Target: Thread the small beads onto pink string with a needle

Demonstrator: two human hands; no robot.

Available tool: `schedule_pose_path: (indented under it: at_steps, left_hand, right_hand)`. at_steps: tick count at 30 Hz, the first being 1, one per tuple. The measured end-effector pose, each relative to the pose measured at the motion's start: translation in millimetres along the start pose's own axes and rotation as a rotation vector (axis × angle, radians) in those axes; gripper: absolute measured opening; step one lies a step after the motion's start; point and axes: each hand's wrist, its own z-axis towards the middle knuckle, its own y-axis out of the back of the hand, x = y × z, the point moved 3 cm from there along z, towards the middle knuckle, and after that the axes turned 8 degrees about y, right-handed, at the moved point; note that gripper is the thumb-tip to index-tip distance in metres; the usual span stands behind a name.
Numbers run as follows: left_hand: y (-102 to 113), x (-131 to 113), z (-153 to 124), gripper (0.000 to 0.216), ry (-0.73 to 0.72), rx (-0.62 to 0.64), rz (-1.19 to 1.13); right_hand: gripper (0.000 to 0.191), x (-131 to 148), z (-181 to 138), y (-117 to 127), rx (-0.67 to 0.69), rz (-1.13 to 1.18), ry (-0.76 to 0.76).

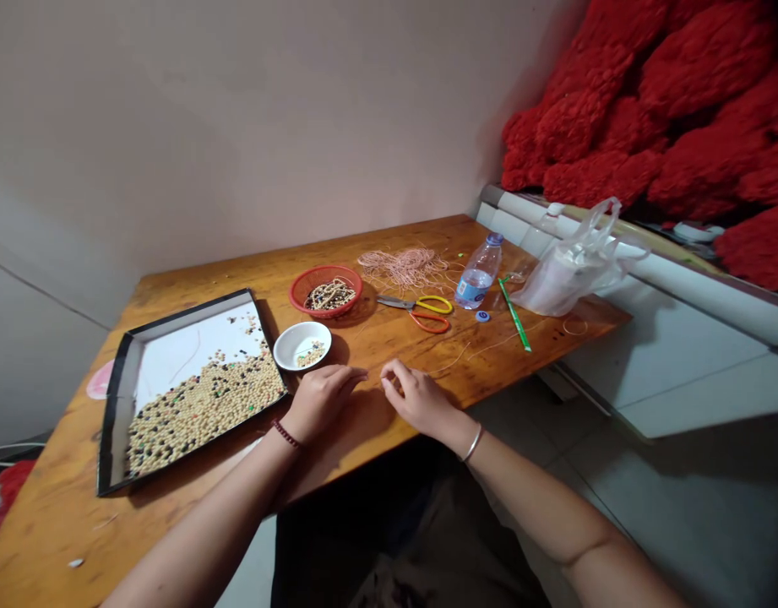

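My left hand (322, 400) is over the table's near edge, just below a small white bowl (288, 353) with some beads in it. Its fingers are pressed together and point right; anything pinched there is too small to make out. My right hand (419, 400) faces it across a narrow gap, thumb and fingers curled into a pinch whose contents I cannot make out. A thin pale cord (468, 354) lies on the table behind my right hand. Left of my left hand, a black-edged tray (173, 338) holds a spread of cream, dark and a few green beads (198, 414).
Behind the bowl stands a red basket (295, 297) with strung beads. Scissors (420, 309), a tangle of pink cord (406, 267), a water bottle (476, 279), its blue cap (483, 317), a green stick (515, 317) and a plastic bag (557, 274) lie further right. Red fluffy bundles (655, 110) are piled beyond.
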Motion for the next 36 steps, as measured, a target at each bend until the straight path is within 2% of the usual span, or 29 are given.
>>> schedule_pose_path:
  at_steps: [3, 6, 8, 12, 14, 16, 19, 20, 24, 28, 30, 32, 34, 36]
  left_hand:
    - [9.4, -1.8, 0.9, 0.015, 0.045, -0.16, 0.06]
    - [22.3, 4.8, 2.3, 0.017, 0.175, -0.344, 0.148]
    - [28.7, 12.2, 3.2, 0.019, 0.237, -0.409, 0.174]
    - [35.4, 22.0, 6.5, 0.02, 0.228, -0.431, 0.228]
    - [38.3, 19.7, 10.2, 0.022, 0.206, -0.375, 0.282]
    - [42.8, 11.9, 15.5, 0.024, 0.207, -0.244, 0.36]
    - [49.6, -5.2, 20.5, 0.022, 0.203, 0.137, 0.481]
    - [53.5, -10.0, 19.9, 0.022, 0.231, 0.214, 0.503]
    - [60.6, -17.6, 4.9, 0.026, 0.309, 0.294, 0.499]
    - [46.0, -7.9, -23.6, 0.03, 0.386, 0.325, 0.626]
    - [43.3, -5.6, -34.1, 0.028, 0.418, 0.28, 0.711]
    - [51.8, -9.0, -38.6, 0.028, 0.437, 0.192, 0.748]
    - [76.1, -17.6, -38.5, 0.031, 0.476, 0.016, 0.78]
    - [112.4, -29.2, -39.1, 0.031, 0.515, -0.212, 0.758]
  right_hand:
    - [0.021, -15.0, -8.3, 19.6, 0.033, 0.125, -0.073]
    - [0.033, -40.2, -14.7, 50.1, 0.038, 0.221, -0.124]
    - [0.039, -62.2, -19.6, 71.7, 0.027, 0.322, -0.187]
    - [0.04, -105.9, -30.9, 105.9, 0.045, 0.466, -0.361]
    - [0.039, -122.0, -31.8, 118.7, 0.063, 0.463, -0.387]
    - [0.04, -133.6, -26.6, 128.9, 0.099, 0.378, -0.369]
    - [0.043, -141.8, -10.5, 137.2, 0.141, 0.167, -0.277]
    - [0.043, -142.0, -5.1, 135.9, 0.189, 0.108, -0.239]
    - [0.039, -135.9, 7.9, 114.8, 0.334, -0.045, -0.147]
    - [0.034, -126.9, 10.3, 88.8, 0.381, -0.211, -0.092]
    - [0.031, -122.9, 12.0, 88.6, 0.303, -0.327, -0.031]
    - [0.033, -119.3, 12.3, 104.3, 0.106, -0.47, 0.045]
    - [0.036, -116.7, 6.1, 132.9, -0.112, -0.556, 0.088]
    - [0.036, -112.5, -9.9, 169.5, -0.375, -0.599, 0.114]
